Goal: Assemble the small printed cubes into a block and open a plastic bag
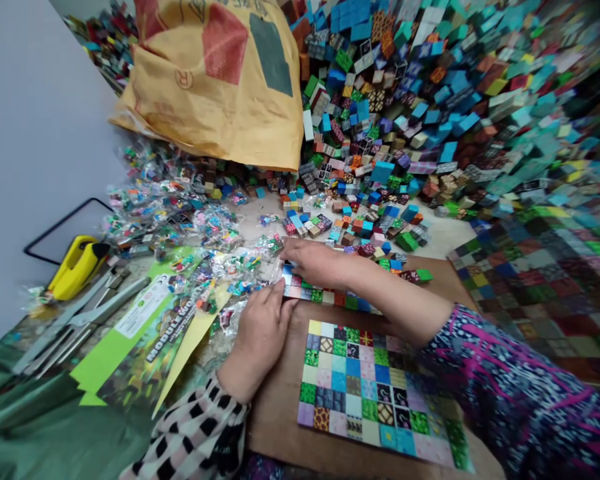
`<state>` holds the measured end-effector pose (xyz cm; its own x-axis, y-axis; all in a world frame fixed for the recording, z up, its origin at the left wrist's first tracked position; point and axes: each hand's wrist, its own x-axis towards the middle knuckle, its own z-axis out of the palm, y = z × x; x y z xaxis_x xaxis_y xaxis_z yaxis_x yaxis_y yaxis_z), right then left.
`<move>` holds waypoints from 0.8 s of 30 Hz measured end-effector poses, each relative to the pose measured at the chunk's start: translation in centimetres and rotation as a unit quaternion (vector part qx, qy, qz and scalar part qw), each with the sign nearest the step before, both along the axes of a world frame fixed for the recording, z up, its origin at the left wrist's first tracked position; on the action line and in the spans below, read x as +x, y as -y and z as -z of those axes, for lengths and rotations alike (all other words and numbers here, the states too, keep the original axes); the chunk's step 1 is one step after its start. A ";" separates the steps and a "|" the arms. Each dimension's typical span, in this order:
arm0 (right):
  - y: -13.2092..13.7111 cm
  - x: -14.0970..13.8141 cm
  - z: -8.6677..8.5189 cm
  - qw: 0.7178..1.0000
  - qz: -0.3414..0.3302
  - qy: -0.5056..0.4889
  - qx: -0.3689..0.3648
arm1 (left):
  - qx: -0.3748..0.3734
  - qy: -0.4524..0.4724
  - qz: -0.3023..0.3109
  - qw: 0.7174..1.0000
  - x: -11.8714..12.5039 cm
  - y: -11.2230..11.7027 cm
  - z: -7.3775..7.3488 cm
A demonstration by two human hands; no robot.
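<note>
My left hand [260, 330] rests at the near left end of a partly laid group of small patterned cube blocks [317, 295]. Its fingers are stretched out against the end of the group, thumb apart. Reaching across from the right, my right hand [317, 262] is over the far left corner of the same group. Its fingers are bent down and closed; whatever they hold is hidden. Part of the group lies under this hand and forearm. Nearer me is a flat rectangle of tightly packed multicoloured blocks [353, 383] on a brown board [275, 433].
A large heap of blocks [380, 100] spreads behind, beside a yellow woven sack [220, 87]. Small clear packets [170, 207] lie left. Nearer are printed cards [150, 353], scissors [105, 307] and a yellow-handled tool [77, 267]. More block rectangles [545, 287] stand blurred at right.
</note>
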<state>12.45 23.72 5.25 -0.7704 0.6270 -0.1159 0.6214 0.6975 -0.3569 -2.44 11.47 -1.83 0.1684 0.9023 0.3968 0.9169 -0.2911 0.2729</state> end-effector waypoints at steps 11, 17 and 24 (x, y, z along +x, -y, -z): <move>-2.0 2.8 -4.3 0.995 0.074 -0.025 0.057 | 0.039 -0.004 0.014 0.999 0.0 0.5 -0.5; -4.1 5.4 -4.2 0.988 0.122 0.081 0.048 | 0.013 -0.067 0.012 0.998 0.7 0.0 -2.6; -2.8 4.8 -2.3 0.987 0.101 0.112 0.059 | -0.054 -0.118 0.065 0.989 1.9 -1.8 -3.1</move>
